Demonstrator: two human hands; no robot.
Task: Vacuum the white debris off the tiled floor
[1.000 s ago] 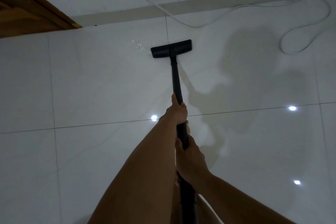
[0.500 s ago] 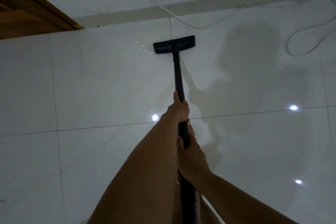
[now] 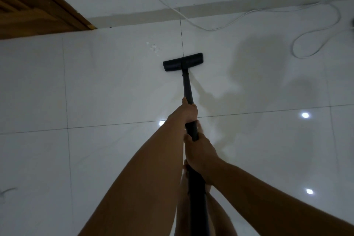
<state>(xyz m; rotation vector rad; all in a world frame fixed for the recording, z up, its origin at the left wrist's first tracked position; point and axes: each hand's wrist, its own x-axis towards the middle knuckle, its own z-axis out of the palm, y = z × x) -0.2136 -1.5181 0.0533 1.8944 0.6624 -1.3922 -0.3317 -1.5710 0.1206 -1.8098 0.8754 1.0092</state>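
Observation:
A black vacuum wand (image 3: 188, 90) runs from my hands down to a flat black floor head (image 3: 183, 61) resting on the glossy white tiled floor (image 3: 107, 90). My left hand (image 3: 188, 111) grips the wand higher up, further from me. My right hand (image 3: 200, 154) grips it lower, closer to my body. A small patch of white debris (image 3: 154, 48) lies on the tile just beyond and to the left of the floor head, a short gap apart from it.
A wooden door frame (image 3: 38, 5) fills the upper left corner. A white cord (image 3: 210, 28) trails down the wall and loops across the floor at the upper right. The white wall and its grey skirting (image 3: 239, 6) run along the far side. My bare legs show under the wand.
The floor head has been drawn back toward me and slightly right, away from the wall. The debris that was beside its left end now lies ahead of it.

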